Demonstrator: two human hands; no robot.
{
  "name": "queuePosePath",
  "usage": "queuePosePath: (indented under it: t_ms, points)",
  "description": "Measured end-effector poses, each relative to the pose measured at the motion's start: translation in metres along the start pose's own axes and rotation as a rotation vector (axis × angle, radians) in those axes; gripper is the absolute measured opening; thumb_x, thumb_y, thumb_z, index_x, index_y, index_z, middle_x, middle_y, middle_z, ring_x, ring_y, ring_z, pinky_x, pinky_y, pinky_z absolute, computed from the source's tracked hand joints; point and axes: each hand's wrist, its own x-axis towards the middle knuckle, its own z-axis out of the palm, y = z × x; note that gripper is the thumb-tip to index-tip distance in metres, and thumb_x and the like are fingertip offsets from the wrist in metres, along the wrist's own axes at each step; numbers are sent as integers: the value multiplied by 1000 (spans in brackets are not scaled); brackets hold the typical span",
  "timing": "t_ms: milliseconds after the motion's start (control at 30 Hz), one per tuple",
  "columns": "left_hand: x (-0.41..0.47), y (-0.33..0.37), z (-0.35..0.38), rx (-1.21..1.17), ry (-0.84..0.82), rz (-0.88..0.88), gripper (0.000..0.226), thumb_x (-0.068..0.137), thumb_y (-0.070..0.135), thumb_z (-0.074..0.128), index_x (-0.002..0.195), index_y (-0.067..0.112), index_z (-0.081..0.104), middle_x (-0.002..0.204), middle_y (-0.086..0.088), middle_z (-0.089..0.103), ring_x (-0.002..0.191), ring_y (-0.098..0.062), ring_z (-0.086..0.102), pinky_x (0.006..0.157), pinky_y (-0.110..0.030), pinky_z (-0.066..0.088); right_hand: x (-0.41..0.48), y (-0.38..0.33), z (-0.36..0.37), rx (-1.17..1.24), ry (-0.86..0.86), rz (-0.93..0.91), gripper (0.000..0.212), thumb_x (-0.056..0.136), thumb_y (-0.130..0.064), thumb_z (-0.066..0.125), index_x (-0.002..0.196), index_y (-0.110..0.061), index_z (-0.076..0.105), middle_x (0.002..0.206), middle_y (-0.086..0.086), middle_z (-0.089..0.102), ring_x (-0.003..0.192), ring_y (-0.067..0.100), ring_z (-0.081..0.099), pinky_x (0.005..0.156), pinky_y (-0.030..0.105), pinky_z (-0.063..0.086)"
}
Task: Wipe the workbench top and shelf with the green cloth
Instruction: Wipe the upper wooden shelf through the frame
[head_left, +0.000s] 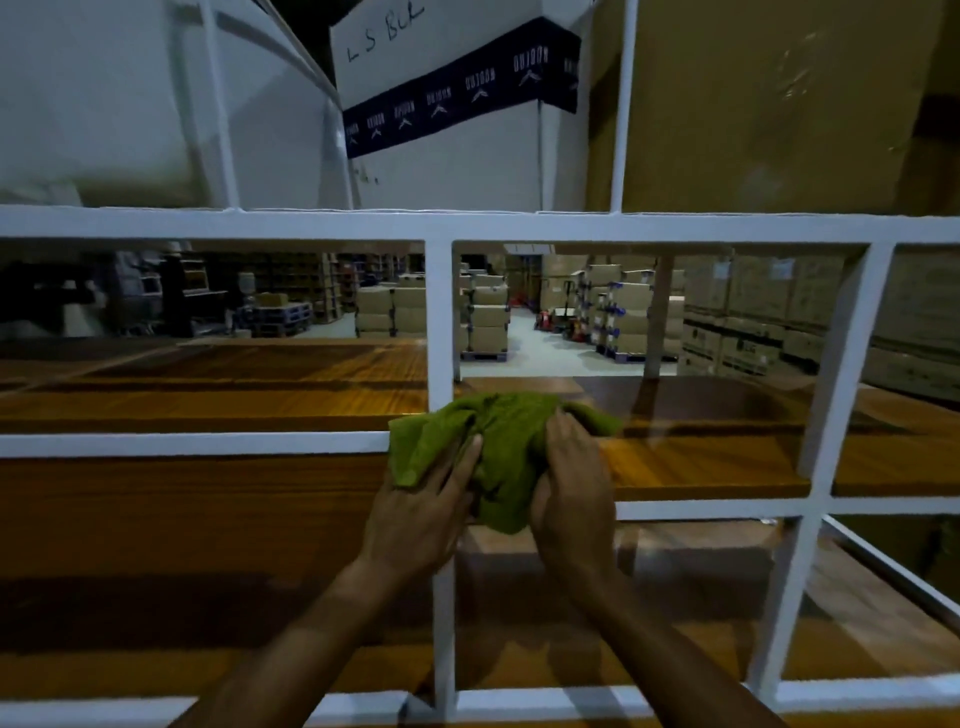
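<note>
While both hands grip it, the cloth (498, 457) hangs bunched before the white frame (441, 322), apparently above the wooden shelf (701, 462). Left hand (415, 519) fingers close on its lower left; right hand (574, 493) clutches its right side.

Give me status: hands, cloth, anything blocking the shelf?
Left hand and right hand both gripping the bunched green cloth. Cloth at front edge of wooden shelf. White frame upright just left of it; shelf surface itself bare.
</note>
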Motion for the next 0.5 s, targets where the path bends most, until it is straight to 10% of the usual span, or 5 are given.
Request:
queuePosePath:
  t_ms: [300,500]
  points:
    - [22,53,-9,67,-449,-49,53,100,42,32,130,9,61,105,-17,70,97,-33,64,91,-43,52,22,39,-71,-287,-365,209,25,85,-1,62,104,-14,73,104,11,71,103,34,62,86,43,49]
    - [29,62,-16,27,-559,-132,54,96,25,48,148,11,40,129,-18,57,120,-36,50,107,-44,35,3,21,-45,-107,-544,34,20,72,0,55,82,-7,71,85,13,68,84,36,62,69,38,48]
